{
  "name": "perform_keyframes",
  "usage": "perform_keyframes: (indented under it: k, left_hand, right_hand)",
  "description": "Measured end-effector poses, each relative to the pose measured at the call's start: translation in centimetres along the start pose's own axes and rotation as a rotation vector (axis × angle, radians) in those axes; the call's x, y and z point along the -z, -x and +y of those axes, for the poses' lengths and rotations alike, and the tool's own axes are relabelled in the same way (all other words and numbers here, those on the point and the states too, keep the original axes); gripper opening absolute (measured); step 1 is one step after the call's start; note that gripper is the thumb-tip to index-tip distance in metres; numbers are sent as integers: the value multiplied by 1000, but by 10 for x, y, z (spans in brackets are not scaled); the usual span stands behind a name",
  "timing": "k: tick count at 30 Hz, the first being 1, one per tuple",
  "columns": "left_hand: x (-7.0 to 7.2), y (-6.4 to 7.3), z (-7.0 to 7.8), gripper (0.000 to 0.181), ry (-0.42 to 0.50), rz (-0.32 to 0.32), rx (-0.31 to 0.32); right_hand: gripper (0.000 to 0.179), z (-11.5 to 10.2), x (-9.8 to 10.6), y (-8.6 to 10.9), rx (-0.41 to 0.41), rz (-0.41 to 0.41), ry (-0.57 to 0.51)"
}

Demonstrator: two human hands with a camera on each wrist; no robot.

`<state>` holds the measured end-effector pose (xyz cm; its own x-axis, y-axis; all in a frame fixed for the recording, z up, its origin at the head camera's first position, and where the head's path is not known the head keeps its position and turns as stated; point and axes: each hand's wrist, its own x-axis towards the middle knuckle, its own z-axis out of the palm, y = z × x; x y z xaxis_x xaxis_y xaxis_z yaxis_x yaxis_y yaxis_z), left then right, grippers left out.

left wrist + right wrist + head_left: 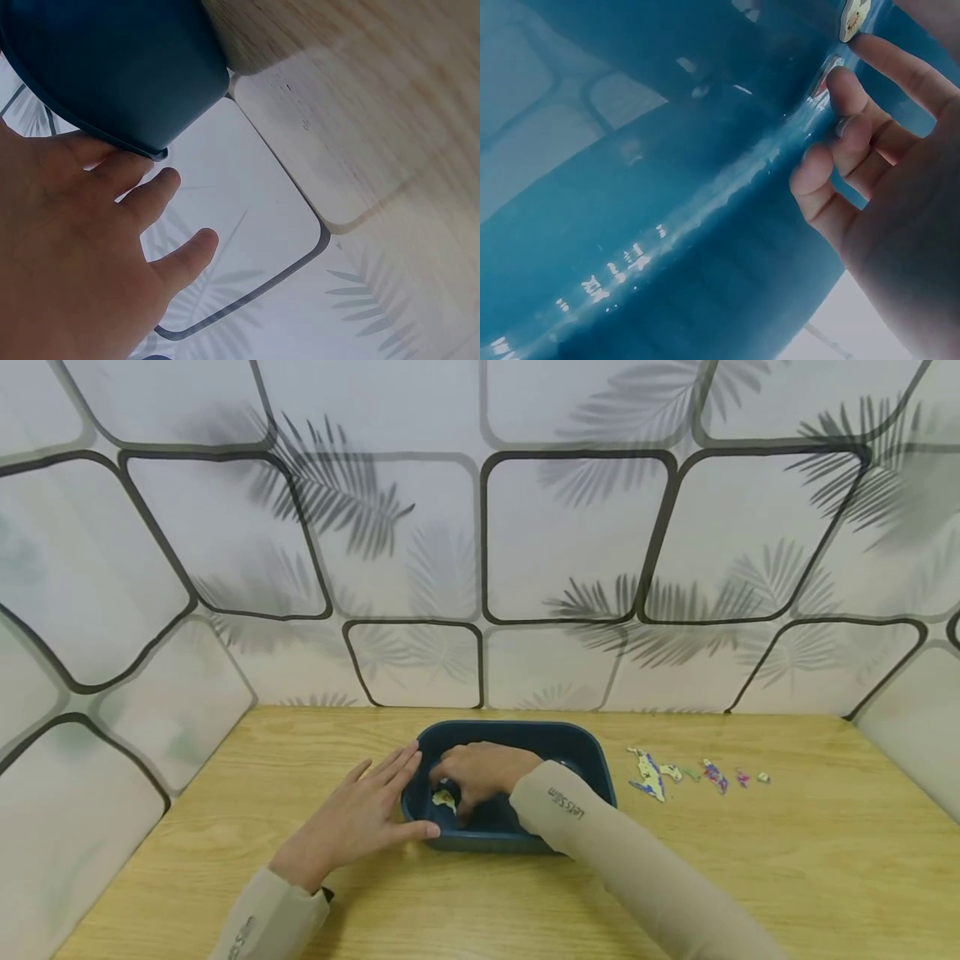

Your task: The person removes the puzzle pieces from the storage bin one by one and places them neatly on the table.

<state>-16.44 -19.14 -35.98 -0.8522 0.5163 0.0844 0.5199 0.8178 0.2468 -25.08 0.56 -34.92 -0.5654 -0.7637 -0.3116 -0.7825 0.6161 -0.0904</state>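
A dark blue basin (pixel 517 842) with a raised rim stands on the wooden table. My left hand (pixel 360 818) lies at its left end, fingers extended along the rim; in the left wrist view the fingers reach under the rim's edge. Down inside the basin is my right hand (pixel 483 770), its fingers loosely bent. One fingertip touches the edge of a small pale yellow cutout (pixel 853 19) with a printed figure, and no pinch on it shows. A second small cutout (pixel 826 77) with some red sits beside the fingertips.
Right of the basin, several small coloured cutouts lie in a row on the table (pixel 750 860), among them a larger yellow and blue one (pixel 648 777) and a purple one (pixel 715 777). A patterned white wall covering (pixel 555 668) rises behind the table and at both sides.
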Motion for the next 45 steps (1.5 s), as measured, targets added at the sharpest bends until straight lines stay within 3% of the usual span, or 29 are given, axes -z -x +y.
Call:
perform_keyframes:
  k: [20,30,45]
  left_hand:
    - [0,0,0,97,13,-3,7]
    - [0,0,0,98,19,6,8]
    - [0,-1,0,98,-8,18,-5]
  right_hand:
    - [56,2,1,-2,2,-21,-44]
    - [52,1,1,0,20,10,-48]
    - [47,21,20,26,2,64,-127]
